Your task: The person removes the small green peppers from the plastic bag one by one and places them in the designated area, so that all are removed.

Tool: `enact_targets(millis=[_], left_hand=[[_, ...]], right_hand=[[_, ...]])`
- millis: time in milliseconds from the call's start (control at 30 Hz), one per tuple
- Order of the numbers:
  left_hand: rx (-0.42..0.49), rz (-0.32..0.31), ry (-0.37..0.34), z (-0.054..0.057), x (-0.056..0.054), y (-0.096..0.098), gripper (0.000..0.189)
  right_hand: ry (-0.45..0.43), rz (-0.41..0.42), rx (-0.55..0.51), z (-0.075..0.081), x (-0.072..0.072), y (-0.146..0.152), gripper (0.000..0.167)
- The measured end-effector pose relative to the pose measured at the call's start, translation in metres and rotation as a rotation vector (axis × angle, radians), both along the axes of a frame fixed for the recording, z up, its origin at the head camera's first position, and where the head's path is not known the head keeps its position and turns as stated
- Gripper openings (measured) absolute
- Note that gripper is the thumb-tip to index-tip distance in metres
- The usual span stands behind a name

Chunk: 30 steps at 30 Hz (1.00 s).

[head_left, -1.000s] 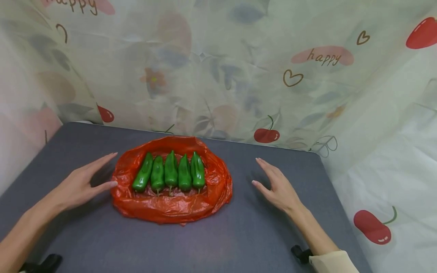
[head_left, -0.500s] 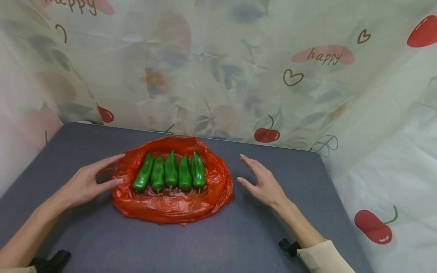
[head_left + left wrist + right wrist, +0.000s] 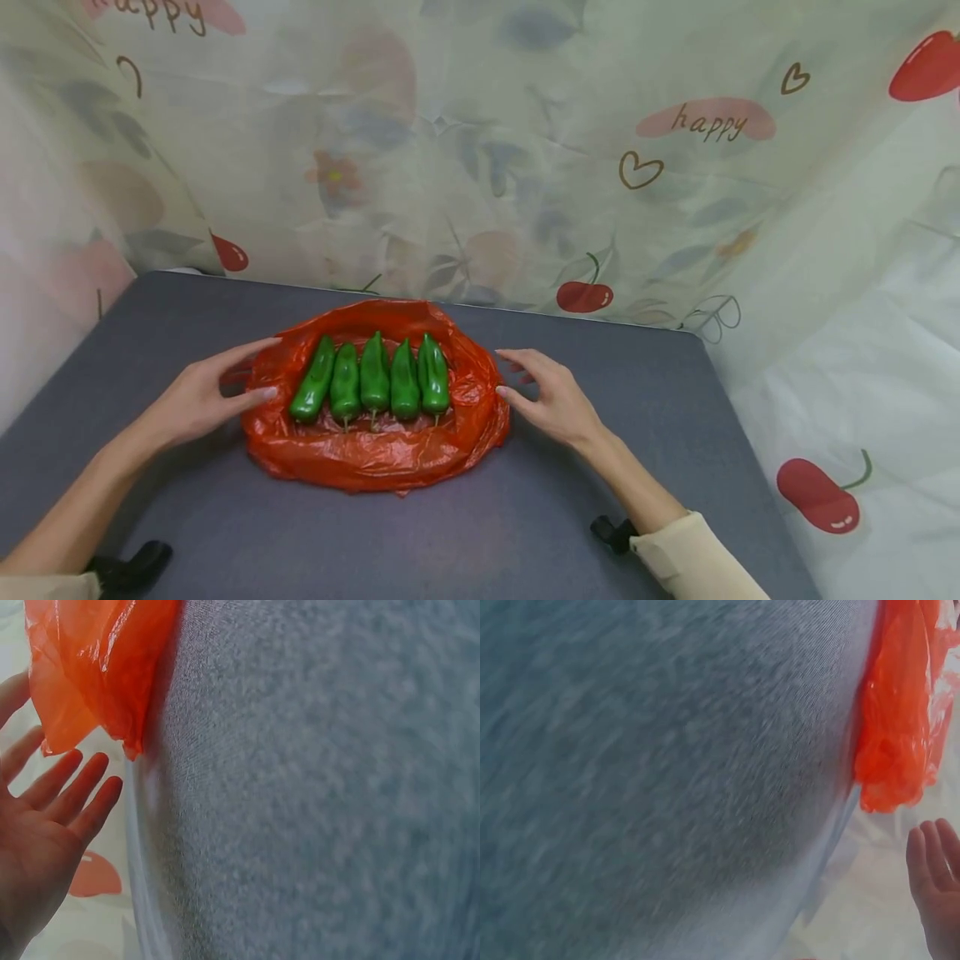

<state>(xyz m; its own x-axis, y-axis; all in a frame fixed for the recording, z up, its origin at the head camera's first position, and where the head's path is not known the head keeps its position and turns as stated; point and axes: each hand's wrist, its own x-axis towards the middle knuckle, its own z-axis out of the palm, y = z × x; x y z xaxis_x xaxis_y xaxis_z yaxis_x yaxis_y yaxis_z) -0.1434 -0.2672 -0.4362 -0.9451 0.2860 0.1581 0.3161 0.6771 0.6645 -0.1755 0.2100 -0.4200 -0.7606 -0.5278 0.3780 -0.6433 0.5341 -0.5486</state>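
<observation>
Several green peppers (image 3: 375, 373) lie side by side in a red plastic bag (image 3: 360, 467), whose rim is spread out round them on the table. At the bag's left edge is my left hand (image 3: 197, 398), its thumb and forefinger spread over the rim. In the left wrist view, the fingers of that left hand (image 3: 45, 817) are extended close to the bag (image 3: 97, 667). My right hand (image 3: 551, 396) is at the bag's right edge, thumb and forefinger apart; whether it touches the plastic I cannot tell. The right wrist view shows the right hand's straight fingers (image 3: 930, 855) below the bag (image 3: 896, 735).
A dark grey cloth-covered table (image 3: 420, 550) bears the bag. Behind it hangs a pale printed curtain (image 3: 450, 167) with cherries and hearts, and more of this sheeting (image 3: 885, 400) hangs at the right. Black straps (image 3: 135, 567) sit at the wrists.
My right hand has moved left, from well clear of the bag to its right edge. My left hand has shifted slightly right, over the left rim. The bag and peppers have stayed put.
</observation>
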Motion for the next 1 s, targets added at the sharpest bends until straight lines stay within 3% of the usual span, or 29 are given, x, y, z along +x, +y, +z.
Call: enact_targets(millis=[400, 1000], left_hand=[[0.036, -0.002, -0.096, 0.0, -0.004, 0.006, 0.067], [0.035, -0.006, -0.146, -0.001, -0.004, 0.01, 0.067]], right_hand=[[-0.112, 0.019, -0.016, -0.002, -0.011, -0.03, 0.028], [-0.312, -0.132, 0.02, -0.01, -0.017, -0.07, 0.037]])
